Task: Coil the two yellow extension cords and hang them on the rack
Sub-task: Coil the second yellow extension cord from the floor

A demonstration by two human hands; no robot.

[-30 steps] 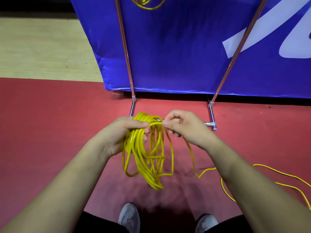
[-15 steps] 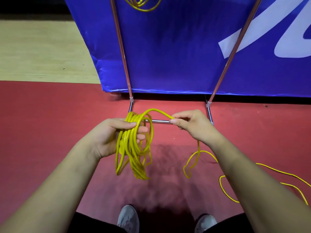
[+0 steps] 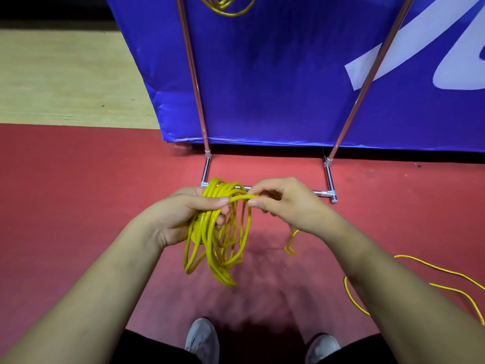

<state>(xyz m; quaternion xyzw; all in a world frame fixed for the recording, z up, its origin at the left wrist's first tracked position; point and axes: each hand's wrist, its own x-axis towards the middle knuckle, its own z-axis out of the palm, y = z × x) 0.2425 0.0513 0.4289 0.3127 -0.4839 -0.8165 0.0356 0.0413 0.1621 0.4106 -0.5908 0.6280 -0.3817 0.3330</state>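
Note:
My left hand (image 3: 183, 214) grips the top of a hanging coil of yellow extension cord (image 3: 217, 248), several loops dangling below my fingers. My right hand (image 3: 283, 203) pinches a strand of the same cord right beside the coil's top, against my left thumb. The loose tail of the cord (image 3: 430, 282) trails across the red floor at the right, behind my right forearm. A second yellow coil (image 3: 225, 5) hangs at the top edge, between the uprights of the metal rack (image 3: 194, 82).
The rack's base bar (image 3: 322, 193) and feet stand on the red floor (image 3: 78, 195) just beyond my hands. A blue banner (image 3: 283, 74) stands behind the rack. Pale wooden flooring (image 3: 65, 74) lies at the left. My grey shoes (image 3: 202, 340) show at the bottom.
My right hand has swung back in from the right and laid another loop onto the coil in my left hand. The coil hangs longer and the tail on the floor is shorter.

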